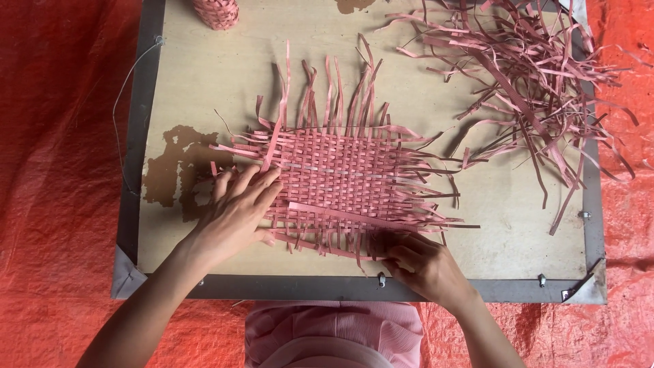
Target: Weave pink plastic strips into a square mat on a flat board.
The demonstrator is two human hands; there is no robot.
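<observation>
Two bare hands rest on a flat woven mat (340,184) of pink strips, which lies near the middle of a pale wooden board (204,75) with a grey metal edge.

The left hand (235,215) lies palm down on the mat's left end. Its fingers (262,187) are spread fairly wide and flat, pressing the weave and clasping nothing. Loose strip ends fan out just beyond the fingertips, upward and to the left. One wider strip (274,140) runs slantwise up from beside the index fingertip.

The right hand (422,266) sits at the mat's lower right edge. Its fingers (402,255) are curled in close, pinching at the strip ends along the near border; whether a single strip is nipped between them cannot be told. A long loose strip (361,217) lies across the weave just above these fingers.

Well away from the right fingers, at the board's far right corner, lies a tangled heap of loose pink strips (531,75). Far beyond the left fingertips, at the board's top edge, stands a small woven pink container (216,12); only its lower part shows, and its contents cannot be seen.

Dark patches (170,170) of worn surface mark the board just left of the left hand. A thin wire (122,116) loops off the board's left rim. The board sits on red tarpaulin (54,204). Pink clothing (334,334) shows below the board between the forearms.
</observation>
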